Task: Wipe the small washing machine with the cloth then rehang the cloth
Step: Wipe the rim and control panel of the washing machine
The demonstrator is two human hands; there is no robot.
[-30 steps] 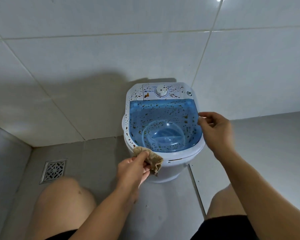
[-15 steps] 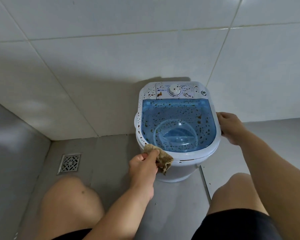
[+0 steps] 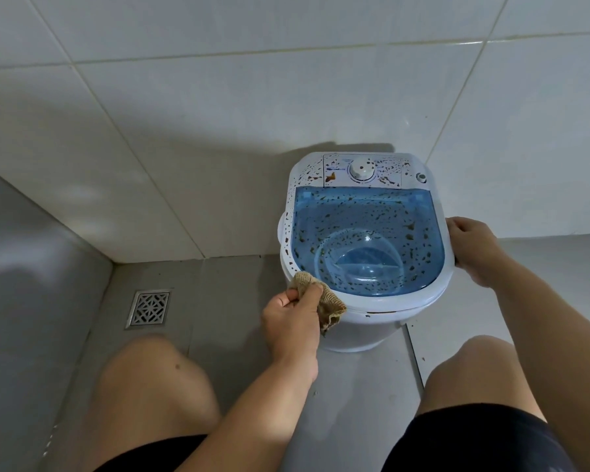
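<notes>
The small white plastic washing machine (image 3: 365,321) with a translucent blue lid (image 3: 368,240) flecked with brown spots stands on the grey tiled floor (image 3: 218,294) against the far white tiled wall (image 3: 218,114); a round white dial (image 3: 362,170) sits on its far panel. The left hand (image 3: 292,321) has its fingers clamped on a bunched tan knitted cloth (image 3: 331,303), pressed to the machine's near-left rim; the right hand (image 3: 472,248) grips the right rim, fingers curled shut on it; a metal floor drain (image 3: 149,307) lies to the left.
</notes>
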